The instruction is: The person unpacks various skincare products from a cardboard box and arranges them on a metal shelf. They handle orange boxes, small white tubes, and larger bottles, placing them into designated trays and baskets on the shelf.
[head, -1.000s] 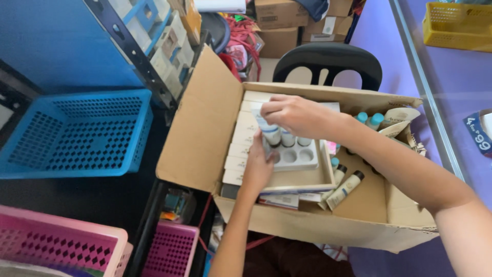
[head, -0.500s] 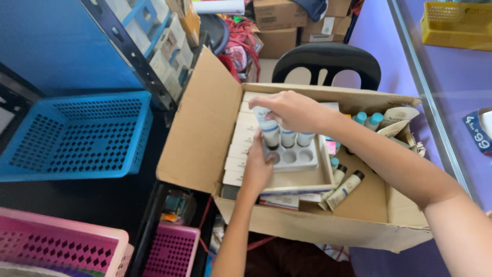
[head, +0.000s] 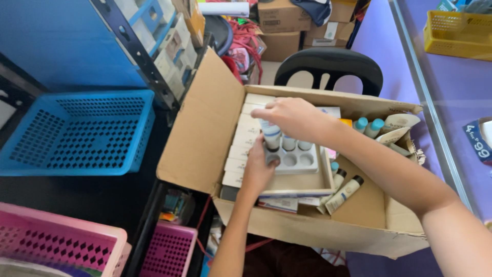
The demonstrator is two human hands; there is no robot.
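Right hand (head: 289,117) pinches one tube (head: 271,136) over the six-hole tray (head: 293,160) (three tubes standing); left hand (head: 259,169), at 7 o'clock, flat on the tray.

Place: shop stockroom.
Evidence: stacked cardboard cartons (head: 279,23), shelving of boxed goods (head: 164,46), plastic sorting baskets (head: 77,131), open box of cosmetic tubes (head: 205,128).

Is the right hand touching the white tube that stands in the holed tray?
Touching. The head view shows the right hand with its fingers closed over the top of the white tube, which stands in the white tray.
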